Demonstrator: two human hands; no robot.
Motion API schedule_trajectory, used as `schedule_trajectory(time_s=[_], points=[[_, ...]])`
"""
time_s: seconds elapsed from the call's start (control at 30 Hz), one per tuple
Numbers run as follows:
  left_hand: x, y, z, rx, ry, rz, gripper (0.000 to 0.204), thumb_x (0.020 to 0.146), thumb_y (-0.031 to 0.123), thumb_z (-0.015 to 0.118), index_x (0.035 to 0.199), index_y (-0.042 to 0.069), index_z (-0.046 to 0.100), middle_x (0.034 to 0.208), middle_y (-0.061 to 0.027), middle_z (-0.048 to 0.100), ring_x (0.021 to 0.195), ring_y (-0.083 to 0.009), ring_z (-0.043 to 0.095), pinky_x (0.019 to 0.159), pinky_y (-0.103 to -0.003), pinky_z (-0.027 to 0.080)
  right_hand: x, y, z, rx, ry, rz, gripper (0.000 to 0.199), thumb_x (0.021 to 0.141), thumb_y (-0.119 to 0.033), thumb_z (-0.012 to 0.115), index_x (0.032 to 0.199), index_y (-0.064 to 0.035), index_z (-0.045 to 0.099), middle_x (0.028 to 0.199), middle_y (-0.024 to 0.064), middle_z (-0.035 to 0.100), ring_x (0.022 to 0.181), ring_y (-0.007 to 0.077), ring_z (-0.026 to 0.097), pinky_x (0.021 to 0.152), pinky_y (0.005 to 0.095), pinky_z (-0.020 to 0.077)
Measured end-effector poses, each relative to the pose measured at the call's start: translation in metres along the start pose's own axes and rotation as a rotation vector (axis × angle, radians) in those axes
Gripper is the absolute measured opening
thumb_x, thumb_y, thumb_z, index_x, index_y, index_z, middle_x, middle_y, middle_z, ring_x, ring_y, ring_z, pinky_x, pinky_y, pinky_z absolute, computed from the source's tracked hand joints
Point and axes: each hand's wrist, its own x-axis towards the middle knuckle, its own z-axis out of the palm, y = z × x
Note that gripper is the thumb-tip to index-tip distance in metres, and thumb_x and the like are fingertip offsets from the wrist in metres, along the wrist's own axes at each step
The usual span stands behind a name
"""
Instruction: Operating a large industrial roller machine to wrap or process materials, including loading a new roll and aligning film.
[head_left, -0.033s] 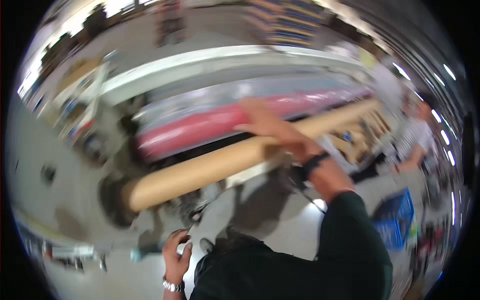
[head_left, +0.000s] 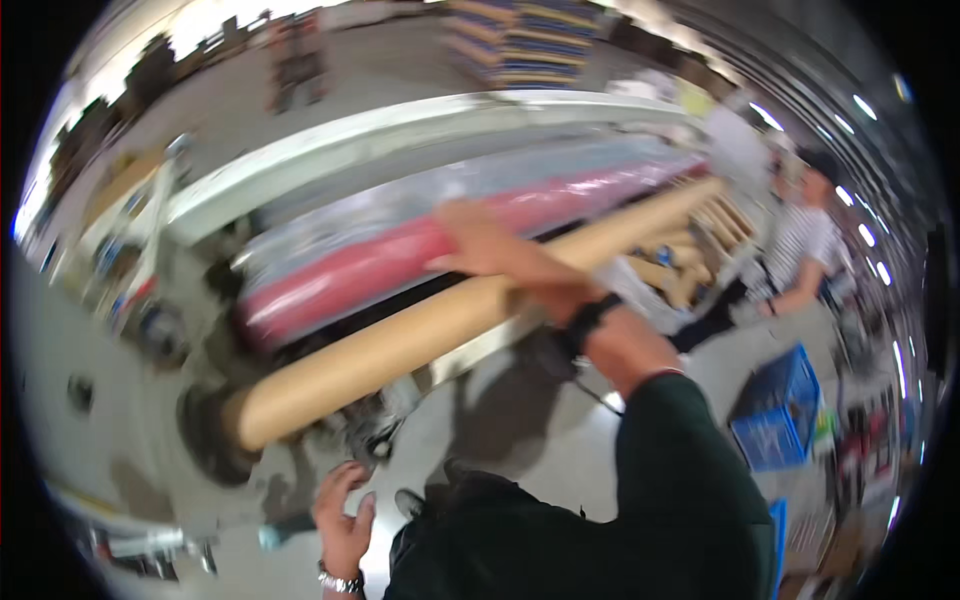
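My right hand (head_left: 485,245) stretches across a long tan roll (head_left: 380,350), which looks like paper or a cardboard tube. Blurred by motion, its fingers are spread over the shiny red roll (head_left: 365,265) behind; I cannot tell whether they touch it. A dark band circles that wrist. Low in front of me, near the tan roll's left end, my left hand (head_left: 343,515) hangs with fingers loosely bent and apart, holding nothing. Clear film (head_left: 400,195) lies behind the red roll. A dark round end piece (head_left: 212,430) holds the tan roll's left end.
A pale machine beam (head_left: 330,145) runs along the back. At right, a person in a striped top (head_left: 800,240) is beside a box of brown pieces (head_left: 690,260). A blue crate (head_left: 780,420) stands on the floor. Stacked pallets (head_left: 540,45) stand far behind.
The whole scene has shifted left in view, and the person at the right shows more fully. Both hands keep nearly the same pose.
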Motion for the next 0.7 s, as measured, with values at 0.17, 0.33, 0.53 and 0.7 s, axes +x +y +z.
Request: schedule_trajectory(time_s=[0.17, 0.33, 0.53, 0.7], points=[[0.146, 0.113, 0.058, 0.300, -0.050, 0.521, 0.050, 0.078, 0.005, 0.063, 0.127, 0.001, 0.051, 0.128, -0.0228, 0.052, 0.120, -0.0413, 0.048, 0.101, -0.044, 0.039, -0.064, 0.062, -0.025, -0.157, 0.018, 0.158, 0.091, 0.082, -0.057, 0.059, 0.144, 0.0020, 0.028, 0.150, 0.0228, 0.027, 0.140, 0.0382, 0.022, 0.114, 0.0511, 0.0156], [0.247, 0.123, 0.133, 0.655, -0.120, 0.466, 0.055, 0.069, 0.006, 0.072, 0.121, 0.001, 0.054, 0.121, -0.0180, 0.054, 0.112, -0.0375, 0.052, 0.094, -0.043, 0.044, -0.066, 0.071, -0.026, -0.132, 0.040, 0.160, 0.090, 0.081, -0.058, 0.058, 0.141, 0.0042, 0.031, 0.146, 0.0216, 0.033, 0.139, 0.0367, 0.025, 0.113, 0.0513, 0.0169], [0.275, 0.112, 0.152, 0.660, -0.041, 0.416, 0.048, 0.059, -0.005, 0.066, 0.106, -0.001, 0.057, 0.108, -0.0186, 0.052, 0.099, -0.0355, 0.055, 0.081, -0.039, 0.048, -0.105, 0.161, -0.089, 0.191, 0.057, -0.086, 0.063, 0.079, -0.034, 0.068, 0.129, -0.0005, 0.048, 0.132, 0.0201, 0.048, 0.124, 0.0361, 0.044, 0.104, 0.0472, 0.0357], [0.287, 0.093, 0.151, 0.646, 0.001, 0.234, 0.033, 0.070, 0.008, 0.079, 0.100, 0.007, 0.065, 0.099, -0.0124, 0.062, 0.079, -0.0260, 0.061, 0.068, -0.037, 0.053, -0.228, 0.470, -0.174, -0.209, 0.613, 0.486, 0.046, 0.081, -0.020, 0.065, 0.122, -0.0023, 0.055, 0.122, 0.0221, 0.056, 0.114, 0.0376, 0.053, 0.100, 0.0441, 0.0399]])
